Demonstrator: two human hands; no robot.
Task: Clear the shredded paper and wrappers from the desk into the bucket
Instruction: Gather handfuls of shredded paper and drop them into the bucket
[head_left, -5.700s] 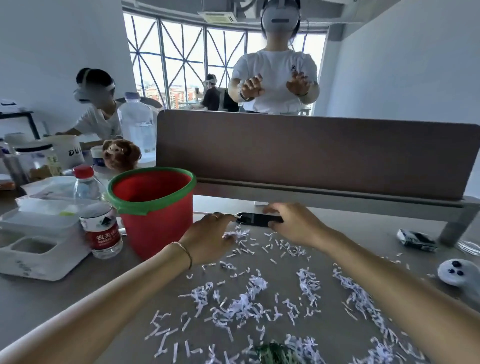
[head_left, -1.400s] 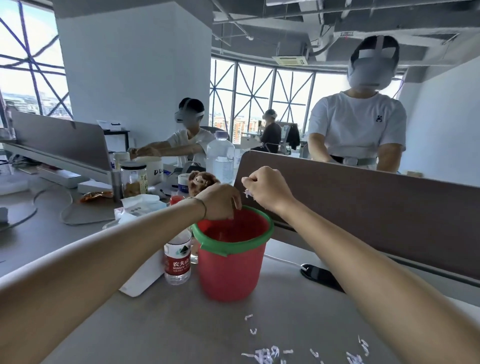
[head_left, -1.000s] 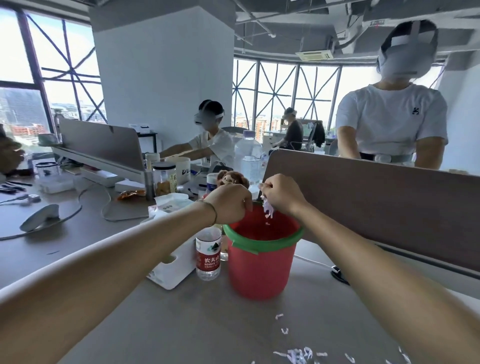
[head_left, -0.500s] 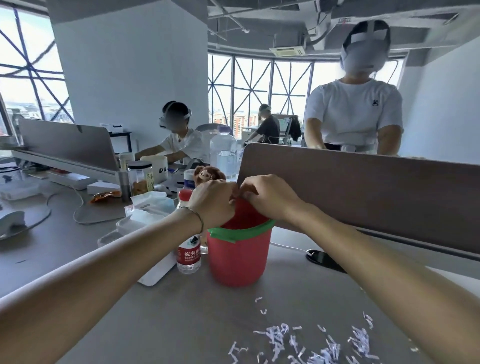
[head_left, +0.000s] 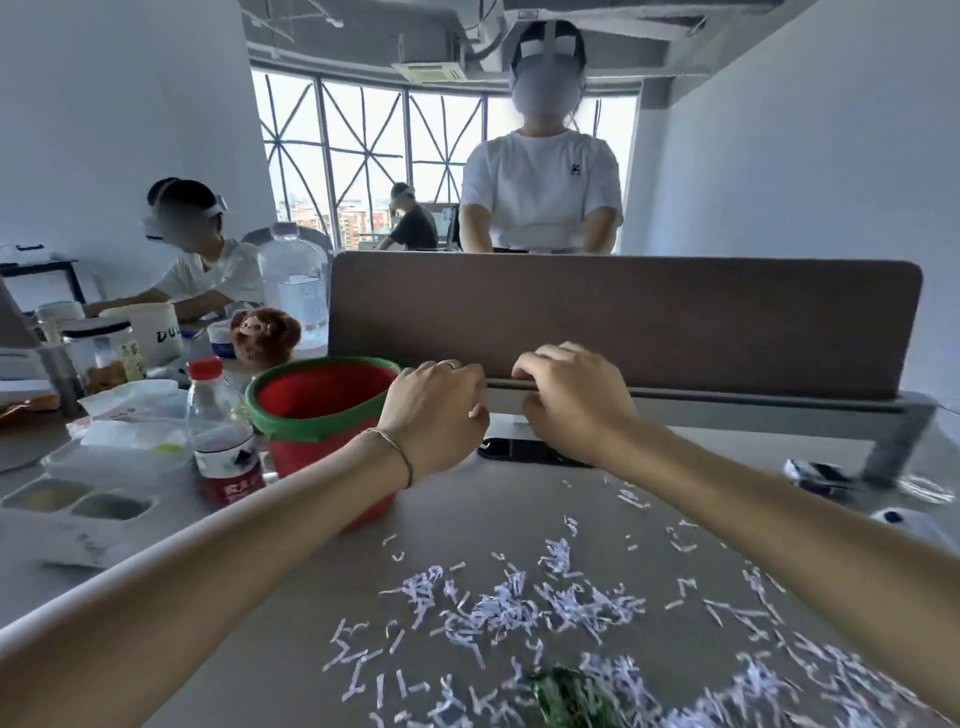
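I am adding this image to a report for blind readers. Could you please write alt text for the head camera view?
Two bare hands, left hand and right hand, hover beside a red bucket over a grey desk strewn with shredded paper. A green wrapper lies near the front edge, a water bottle left of the bucket.

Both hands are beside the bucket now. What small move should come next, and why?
Probably bring both hands back down to the shredded paper and gather another pinch. The left hand and right hand look empty, and many shreds still lie on the desk near the red bucket.
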